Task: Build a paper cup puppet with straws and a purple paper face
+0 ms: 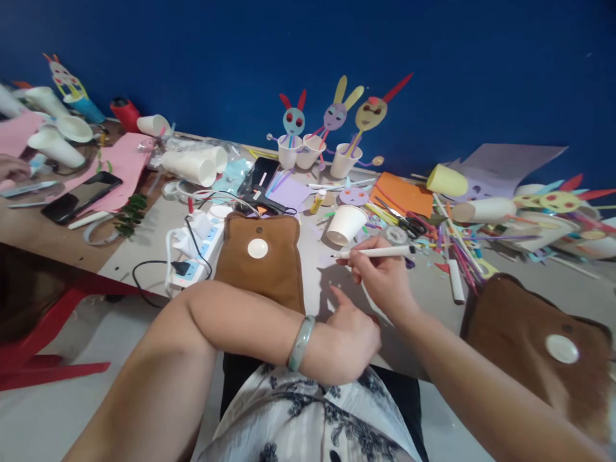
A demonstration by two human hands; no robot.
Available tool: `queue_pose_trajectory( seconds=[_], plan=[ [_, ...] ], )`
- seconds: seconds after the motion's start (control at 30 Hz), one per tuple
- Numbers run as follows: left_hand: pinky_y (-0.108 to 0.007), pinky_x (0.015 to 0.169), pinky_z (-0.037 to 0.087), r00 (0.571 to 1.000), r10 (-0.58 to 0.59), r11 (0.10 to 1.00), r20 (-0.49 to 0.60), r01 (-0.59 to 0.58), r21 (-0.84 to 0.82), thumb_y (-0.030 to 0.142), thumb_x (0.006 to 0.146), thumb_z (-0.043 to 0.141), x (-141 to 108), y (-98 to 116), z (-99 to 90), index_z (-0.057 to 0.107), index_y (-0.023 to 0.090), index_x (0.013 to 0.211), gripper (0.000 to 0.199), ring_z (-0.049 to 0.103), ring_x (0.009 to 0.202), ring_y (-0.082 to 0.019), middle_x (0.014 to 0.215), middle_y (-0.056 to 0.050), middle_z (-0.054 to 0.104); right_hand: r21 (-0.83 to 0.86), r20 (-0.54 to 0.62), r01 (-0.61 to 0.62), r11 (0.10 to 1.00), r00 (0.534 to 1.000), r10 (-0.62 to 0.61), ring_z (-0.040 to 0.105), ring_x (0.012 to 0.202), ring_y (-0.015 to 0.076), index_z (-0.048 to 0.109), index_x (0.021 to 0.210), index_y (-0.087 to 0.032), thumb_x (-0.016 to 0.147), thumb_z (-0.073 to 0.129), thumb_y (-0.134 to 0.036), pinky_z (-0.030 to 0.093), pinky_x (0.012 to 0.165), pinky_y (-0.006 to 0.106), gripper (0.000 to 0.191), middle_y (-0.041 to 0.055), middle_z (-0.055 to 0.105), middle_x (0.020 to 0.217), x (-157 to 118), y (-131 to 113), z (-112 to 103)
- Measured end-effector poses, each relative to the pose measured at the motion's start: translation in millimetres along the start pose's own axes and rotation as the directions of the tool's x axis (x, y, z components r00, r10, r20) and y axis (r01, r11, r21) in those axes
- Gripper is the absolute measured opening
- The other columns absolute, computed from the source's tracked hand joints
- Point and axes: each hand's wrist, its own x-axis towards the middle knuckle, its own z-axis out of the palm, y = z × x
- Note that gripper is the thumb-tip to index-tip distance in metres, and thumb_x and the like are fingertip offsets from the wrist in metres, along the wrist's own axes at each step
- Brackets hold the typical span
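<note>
My right hand (378,273) grips a white marker (387,251) whose dark tip points left, just below a white paper cup (347,224) that lies tilted on the table. Behind that cup shows a purple paper face (353,195). My left hand (351,333) rests near the table's front edge, index finger stretched out and the other fingers curled; whether it holds anything is hidden. To its left lies a brown pouch (262,276) with a white round spot, partly under my left forearm.
Three cups with paper puppets (342,160) stand by the blue wall. Left are a power strip (195,256) with cables, a phone (81,196) and a person's hand (12,170). Scissors (409,224), paper scraps and another brown pouch (534,346) lie right.
</note>
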Motion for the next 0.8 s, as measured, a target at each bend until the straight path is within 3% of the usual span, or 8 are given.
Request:
queue_pose_trajectory(
  seconds=[0.1, 0.17, 0.27, 0.47, 0.8],
  plan=[
    [-0.073, 0.097, 0.050, 0.990, 0.114, 0.991, 0.084, -0.108, -0.075, 0.010, 0.090, 0.059, -8, 0, -5.0, 0.078, 0.014, 0.116, 0.033, 0.073, 0.097, -0.037, 0.097, -0.016, 0.078, -0.124, -0.083, 0.098, 0.988, 0.991, -0.108, 0.060, 0.054, 0.0197, 0.054, 0.075, -0.026, 0.083, 0.065, -0.031, 0.047, 0.047, 0.032, 0.014, -0.0009, 0.062, 0.059, 3, 16, 20],
    [-0.073, 0.098, 0.049, 0.990, 0.112, 0.991, 0.090, -0.104, -0.089, 0.005, 0.089, 0.056, -12, -1, -9.0, 0.077, 0.015, 0.118, 0.037, 0.073, 0.096, -0.036, 0.094, -0.015, 0.078, -0.205, -0.145, 0.155, 0.966, 0.972, -0.187, 0.062, 0.060, 0.0203, 0.054, 0.074, -0.026, 0.083, 0.064, -0.030, 0.050, 0.053, 0.033, 0.014, 0.0003, 0.064, 0.065, 4, 27, 25],
    [-0.074, 0.099, 0.048, 0.992, 0.087, 0.993, 0.089, -0.079, -0.091, 0.004, 0.089, 0.055, -12, -2, -8.4, 0.079, 0.018, 0.116, 0.038, 0.074, 0.094, -0.035, 0.089, -0.013, 0.079, -0.229, -0.175, 0.167, 0.959, 0.962, -0.210, 0.062, 0.060, 0.0205, 0.054, 0.076, -0.026, 0.085, 0.063, -0.029, 0.050, 0.055, 0.034, 0.013, 0.0002, 0.064, 0.066, 4, 39, 27],
    [-0.069, 0.103, 0.049, 0.989, 0.101, 0.992, 0.111, -0.093, -0.080, 0.012, 0.092, 0.056, -6, -2, -1.2, 0.077, 0.018, 0.120, 0.036, 0.072, 0.102, -0.035, 0.114, -0.015, 0.077, -0.305, -0.074, 0.285, 0.909, 0.944, -0.321, 0.057, 0.058, 0.0188, 0.055, 0.076, -0.025, 0.086, 0.063, -0.030, 0.046, 0.055, 0.033, 0.014, 0.0005, 0.061, 0.066, 2, 37, 27],
    [-0.072, 0.102, 0.048, 0.981, 0.138, 0.986, 0.139, -0.123, -0.112, 0.014, 0.091, 0.057, -1, 1, 5.8, 0.078, 0.021, 0.119, 0.036, 0.071, 0.100, -0.036, 0.108, -0.014, 0.078, -0.328, -0.043, 0.264, 0.907, 0.955, -0.293, 0.055, 0.057, 0.0187, 0.055, 0.075, -0.026, 0.086, 0.063, -0.029, 0.045, 0.053, 0.033, 0.014, -0.0002, 0.060, 0.065, 3, 40, 28]
  ],
)
